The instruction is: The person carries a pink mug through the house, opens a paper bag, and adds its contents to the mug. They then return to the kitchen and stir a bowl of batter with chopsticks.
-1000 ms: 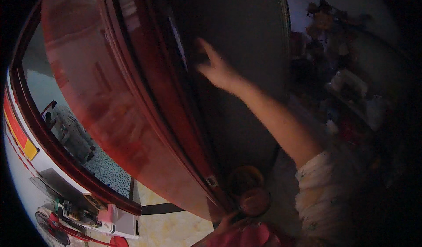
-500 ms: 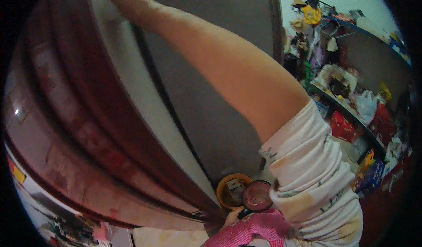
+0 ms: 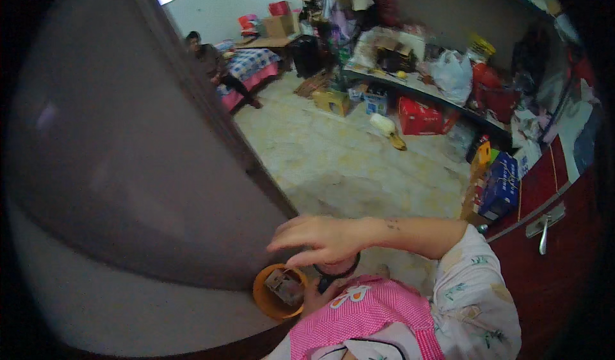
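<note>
Round pot [image 3: 337, 269] stands just right of the orange bucket [image 3: 261, 301], its black handle [image 3: 325, 284] gripped by the left grip [image 3: 313, 300], which is partly hidden by the pink apron [image 3: 371, 309]. Above the bucket and to its right, the right grip [image 3: 323, 237] is open, fingers loosely stretched, covering part of the pot from view. Inside the bucket lies a small box [image 3: 282, 287]. Left of the bucket rises a grey panel [image 3: 128, 161]. Well beyond it, to the right, a loaded shelf [image 3: 419, 92] runs above a red carton [image 3: 419, 117]; far beyond the bucket, a person [image 3: 210, 62] sits on a bed [image 3: 253, 65].
</note>
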{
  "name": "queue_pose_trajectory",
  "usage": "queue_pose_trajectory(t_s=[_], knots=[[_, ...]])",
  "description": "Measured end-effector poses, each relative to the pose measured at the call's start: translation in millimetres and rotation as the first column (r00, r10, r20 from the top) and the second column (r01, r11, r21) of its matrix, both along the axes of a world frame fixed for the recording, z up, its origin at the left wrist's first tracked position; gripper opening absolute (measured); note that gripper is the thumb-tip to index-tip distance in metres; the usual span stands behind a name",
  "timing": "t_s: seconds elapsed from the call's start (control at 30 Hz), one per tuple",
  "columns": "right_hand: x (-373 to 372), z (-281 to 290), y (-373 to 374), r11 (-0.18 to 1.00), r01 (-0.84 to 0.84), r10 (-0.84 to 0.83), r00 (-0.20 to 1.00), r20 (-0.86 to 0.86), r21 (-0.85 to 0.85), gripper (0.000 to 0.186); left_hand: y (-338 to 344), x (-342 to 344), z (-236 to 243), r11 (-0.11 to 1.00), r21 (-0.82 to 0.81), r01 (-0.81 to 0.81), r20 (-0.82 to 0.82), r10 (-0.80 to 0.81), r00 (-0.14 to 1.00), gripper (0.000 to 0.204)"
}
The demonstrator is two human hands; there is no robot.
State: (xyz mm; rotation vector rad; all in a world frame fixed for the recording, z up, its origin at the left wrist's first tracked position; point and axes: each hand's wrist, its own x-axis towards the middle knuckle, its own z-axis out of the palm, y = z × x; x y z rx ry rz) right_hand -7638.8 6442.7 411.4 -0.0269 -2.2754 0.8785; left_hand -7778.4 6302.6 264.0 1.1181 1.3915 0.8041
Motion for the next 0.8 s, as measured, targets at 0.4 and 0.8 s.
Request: queue_pose_trajectory(t_s=[0.4,0.8], knots=[[305.4,-172.8,71.3,0.203,0.600,-0.637,0.681,0.362,-0.774,0.051,203.7,215.3,-19.5,0.940,-0.068,0.336,0.013,-0.335,0.942,0.029],[456.3,-164.7,319.3,0.106,0.976,-0.863,0.184,0.470,-0.189,0.094,523.1,398.9,-76.0,0.704,0.154,0.693,0.039,-0.705,0.708,0.027]])
